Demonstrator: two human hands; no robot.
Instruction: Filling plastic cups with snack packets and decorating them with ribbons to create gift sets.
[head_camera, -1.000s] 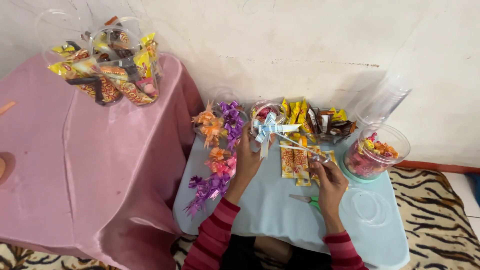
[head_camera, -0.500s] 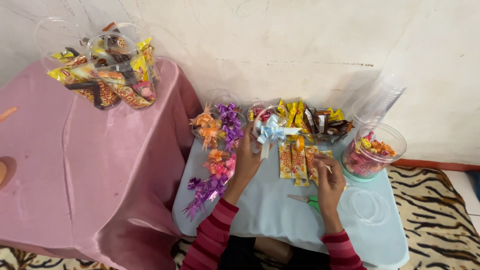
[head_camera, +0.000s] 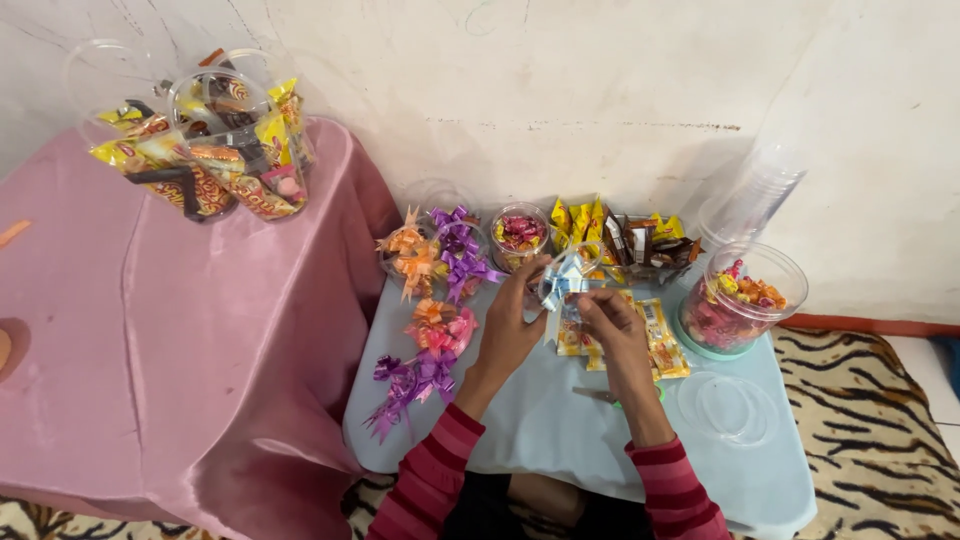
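Here, a pale blue ribbon bow (head_camera: 562, 278) is pinched by the left hand (head_camera: 512, 322). Its tail is gripped by the closed right hand (head_camera: 610, 322) above yellow snack packets (head_camera: 660, 340).

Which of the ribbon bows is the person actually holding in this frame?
The pale blue bow, pinched between left hand and right hand. The orange, pink and purple bows lie untouched on the table.

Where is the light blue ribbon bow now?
In the head view, the light blue ribbon bow is centre-right, held between the left hand and right hand, above the yellow snack packets.
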